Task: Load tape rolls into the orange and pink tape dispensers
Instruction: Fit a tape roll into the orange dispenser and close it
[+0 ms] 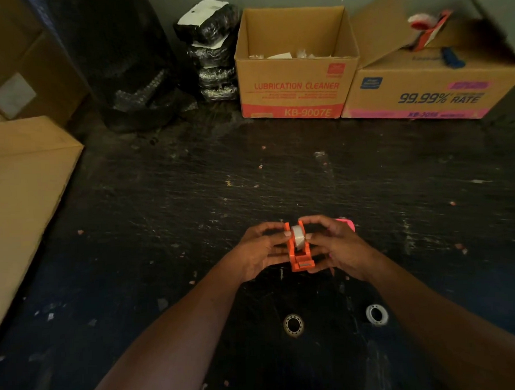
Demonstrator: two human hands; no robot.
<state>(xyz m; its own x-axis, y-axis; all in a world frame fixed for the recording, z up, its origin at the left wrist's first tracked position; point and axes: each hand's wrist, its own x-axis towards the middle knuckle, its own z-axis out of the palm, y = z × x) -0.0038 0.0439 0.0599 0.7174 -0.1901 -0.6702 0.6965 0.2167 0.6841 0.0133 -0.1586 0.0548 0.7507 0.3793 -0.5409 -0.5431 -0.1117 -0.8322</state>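
Note:
An orange tape dispenser (301, 259) is held just above the dark table, its cutter end pointing toward me. A clear tape roll (298, 236) sits between its two side walls. My left hand (261, 250) grips the dispenser's left side and my right hand (337, 247) grips the right side, with fingertips on the roll area. A pink tape dispenser (347, 223) lies on the table behind my right hand, mostly hidden. Two loose tape rolls lie flat nearer to me, one (293, 325) at center and a whiter roll (377, 314) to the right.
Two open cardboard boxes stand at the back: a "Lubrication Cleaner" box (296, 91) and a wider box (428, 95) to its right. Black wrapped bundles (213, 50) are stacked at back centre. Flat cardboard (23, 197) covers the left edge.

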